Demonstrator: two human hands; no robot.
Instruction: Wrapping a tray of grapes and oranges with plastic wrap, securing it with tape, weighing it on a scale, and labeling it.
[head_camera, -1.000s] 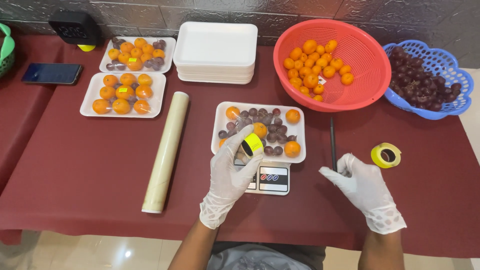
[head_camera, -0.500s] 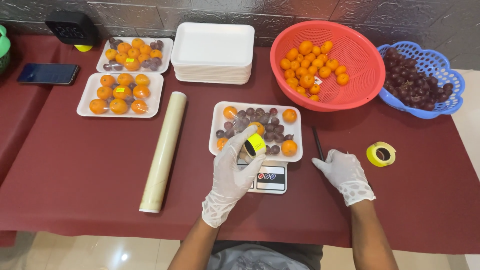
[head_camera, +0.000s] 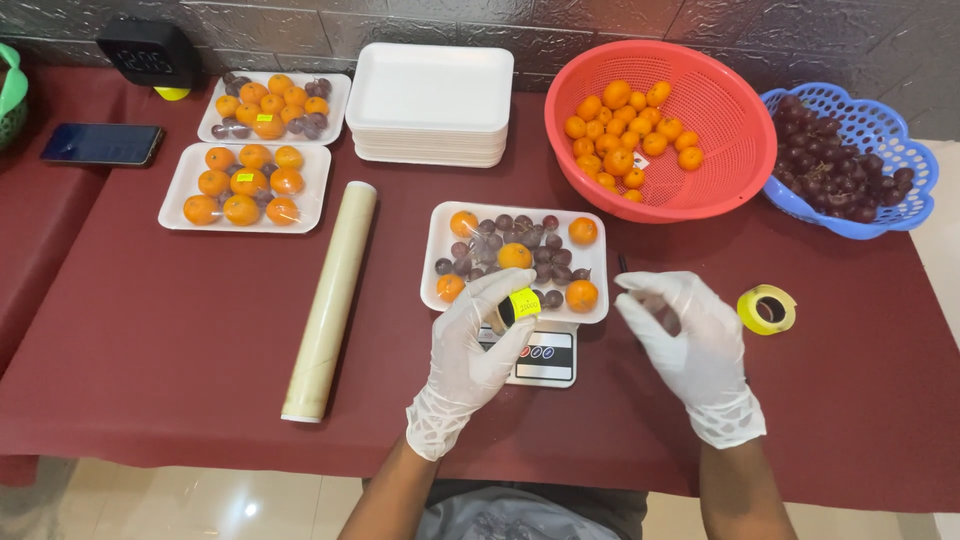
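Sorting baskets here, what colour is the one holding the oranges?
Red; the basket shows best in the head view.

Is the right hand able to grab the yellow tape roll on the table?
Probably yes: the yellow tape roll lies just beside the right hand, with only bare tablecloth between them.

A single head-worn camera looks steeply down and forward from above the near edge of the table (head_camera: 180, 340), close enough that both hands fill the lower middle. It faces the stone wall (head_camera: 600, 20) at the far side, and the floor (head_camera: 200, 500) shows below the table's edge
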